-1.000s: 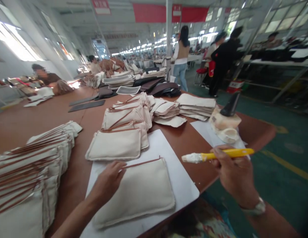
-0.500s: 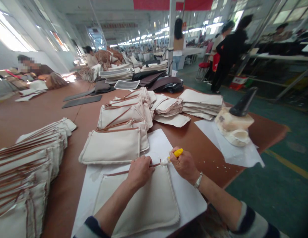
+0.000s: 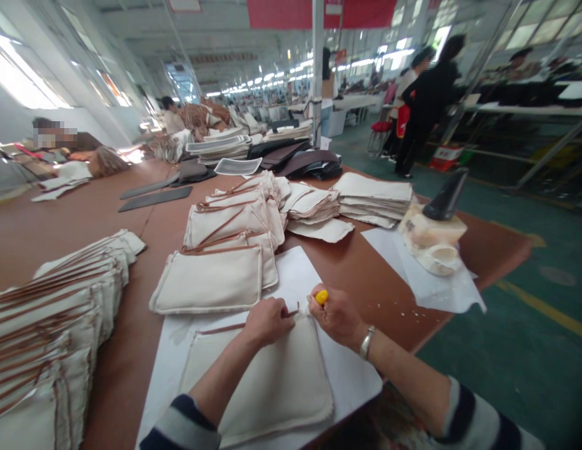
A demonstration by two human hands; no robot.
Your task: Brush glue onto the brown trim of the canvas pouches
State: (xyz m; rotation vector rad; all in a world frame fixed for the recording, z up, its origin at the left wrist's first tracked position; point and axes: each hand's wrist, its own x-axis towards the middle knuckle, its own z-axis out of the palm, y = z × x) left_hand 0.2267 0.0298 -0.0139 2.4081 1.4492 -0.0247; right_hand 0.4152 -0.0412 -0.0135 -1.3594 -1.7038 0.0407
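A cream fabric pouch panel (image 3: 272, 387) with a brown strip (image 3: 227, 328) along its top edge lies flat before me on a white sheet (image 3: 359, 375). My left hand (image 3: 268, 320) rests on that top edge, its fingers closed on the strip; the strip's end pokes out to the right of them. In my right hand (image 3: 340, 317) is a yellow-handled brush (image 3: 321, 297), gripped at the panel's top right corner. The handle's end points toward me, and the fingers mostly hide the brush's whitish tip. Just beyond lies another cream pouch (image 3: 209, 281).
Several similar pouches overlap on the left (image 3: 60, 319). Cream panels form a stack (image 3: 372, 197) at the back. On the right, a whitish-crusted container (image 3: 431, 234) with a black cone (image 3: 446, 195) stands on paper. Across the aisle two people (image 3: 424, 106) stand.
My right hand has turned the brush so its handle end faces me more, and moved slightly left. My left hand stays at the strip. The whole view has shifted a little.
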